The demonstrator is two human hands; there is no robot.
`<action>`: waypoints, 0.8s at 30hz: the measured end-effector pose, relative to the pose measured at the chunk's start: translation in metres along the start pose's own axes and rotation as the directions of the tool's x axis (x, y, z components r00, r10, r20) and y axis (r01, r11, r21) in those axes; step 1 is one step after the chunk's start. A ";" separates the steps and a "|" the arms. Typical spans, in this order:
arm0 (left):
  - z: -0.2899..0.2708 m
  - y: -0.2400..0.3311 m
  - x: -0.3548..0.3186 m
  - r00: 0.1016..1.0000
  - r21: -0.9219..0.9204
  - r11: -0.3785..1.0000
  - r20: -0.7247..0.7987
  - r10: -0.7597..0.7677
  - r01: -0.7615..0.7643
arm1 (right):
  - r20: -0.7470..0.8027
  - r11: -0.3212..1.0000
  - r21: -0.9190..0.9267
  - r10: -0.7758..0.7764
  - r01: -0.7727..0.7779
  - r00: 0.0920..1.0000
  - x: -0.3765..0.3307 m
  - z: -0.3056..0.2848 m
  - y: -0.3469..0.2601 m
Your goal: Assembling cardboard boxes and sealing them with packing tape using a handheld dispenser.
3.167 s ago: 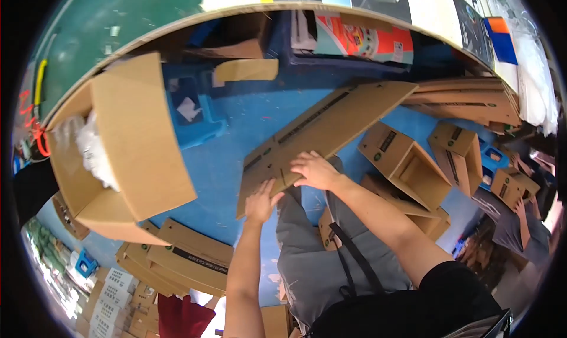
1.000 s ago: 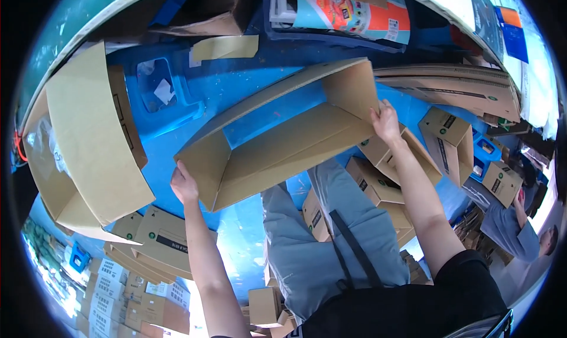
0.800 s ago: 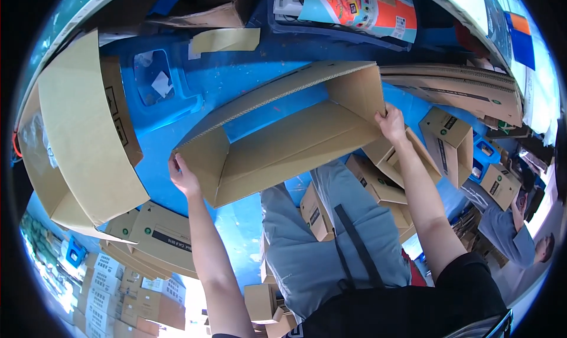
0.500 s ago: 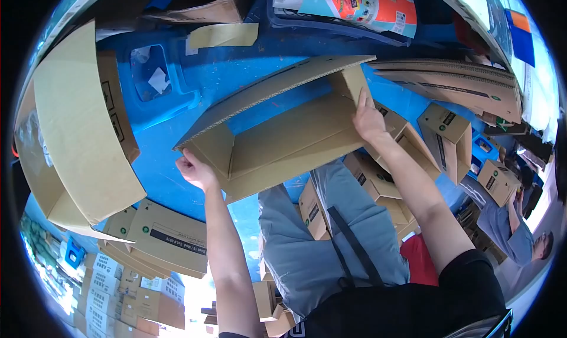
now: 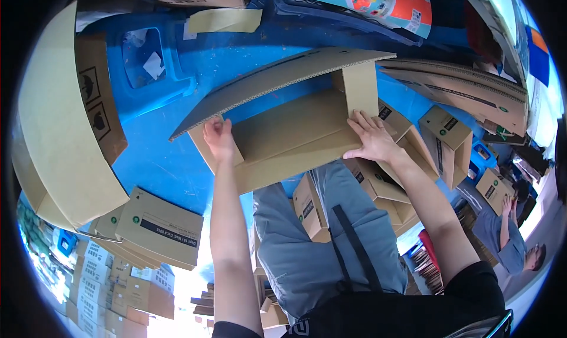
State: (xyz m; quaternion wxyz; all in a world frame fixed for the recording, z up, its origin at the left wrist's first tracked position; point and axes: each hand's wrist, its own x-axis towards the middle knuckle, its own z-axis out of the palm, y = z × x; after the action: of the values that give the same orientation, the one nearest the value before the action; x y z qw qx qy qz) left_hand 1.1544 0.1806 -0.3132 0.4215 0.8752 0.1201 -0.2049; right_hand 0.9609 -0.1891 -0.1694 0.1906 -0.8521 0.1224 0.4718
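Note:
A brown cardboard box [image 5: 295, 125] with an open side facing up lies across the blue surface in front of my lap. Its long far flap [image 5: 283, 78] stands raised. The right end flap [image 5: 361, 90] is folded inward, and my right hand [image 5: 373, 138] rests on its lower part with fingers spread. At the left end, my left hand [image 5: 218, 138] has its fingers curled over the left end flap [image 5: 237, 155]. Part of that flap is hidden behind the hand.
At the left stands a large open carton [image 5: 65, 119]. Flat cardboard [image 5: 162, 226] is stacked below it. A blue plastic stool [image 5: 171, 60] lies beyond. More folded sheets [image 5: 455, 90] and small boxes [image 5: 446, 131] are on the right, near a co-worker [image 5: 502, 232] holding a box.
My left hand has moved up and inward from the box's near left corner onto the left end flap. My right hand has spread its fingers, and the right flap has turned inward.

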 end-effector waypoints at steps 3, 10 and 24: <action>-0.043 0.010 -0.036 0.959 -0.089 0.990 0.272 -0.078 0.106 | 0.124 0.994 -0.067 -0.075 0.084 0.989 0.005 -0.004 0.007; -0.114 0.061 -0.138 0.652 0.439 0.580 0.724 0.224 -0.686 | 0.446 0.986 -0.117 -0.051 0.115 0.894 0.034 -0.036 -0.001; -0.085 0.042 -0.027 0.737 0.471 0.613 0.607 0.297 -0.635 | -0.044 0.977 0.205 -0.052 0.060 0.998 0.097 -0.053 0.019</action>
State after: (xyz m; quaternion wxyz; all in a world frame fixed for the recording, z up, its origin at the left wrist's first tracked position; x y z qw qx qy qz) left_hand 1.1681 0.2205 -0.2246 0.1441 0.8859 -0.3056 -0.3179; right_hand 1.0440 -0.2323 -0.2303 0.2887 -0.8398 0.1505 0.4346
